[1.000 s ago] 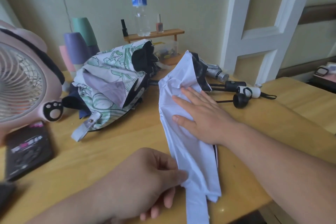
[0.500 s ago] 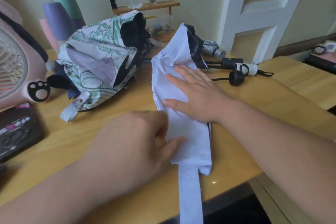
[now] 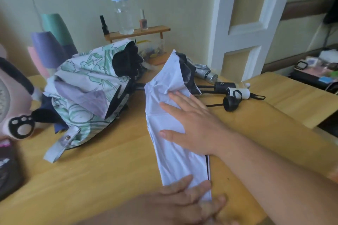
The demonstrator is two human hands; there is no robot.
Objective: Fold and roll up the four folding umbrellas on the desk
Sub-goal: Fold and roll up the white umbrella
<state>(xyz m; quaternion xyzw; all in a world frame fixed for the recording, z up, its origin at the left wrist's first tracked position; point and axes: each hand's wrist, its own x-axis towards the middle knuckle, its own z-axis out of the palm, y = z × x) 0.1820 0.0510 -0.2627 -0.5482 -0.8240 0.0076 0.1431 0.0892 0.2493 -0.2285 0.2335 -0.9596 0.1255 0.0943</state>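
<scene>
While the right hand (image 3: 193, 126) lies flat, fingers straight, on the middle of the white umbrella (image 3: 173, 159), the left hand (image 3: 182, 199) grips that umbrella's near end, fingers curled round the folded cloth. It lies lengthwise on the worktop (image 3: 109, 170), floral umbrella (image 3: 86, 87) heaped just left of it, a black handle (image 3: 224, 86) just right of its far end. My worry: the far end looks bunched and loose, so rolling from the near end could trap creases, or the pleats could spring open if the flat palm lifts.
</scene>
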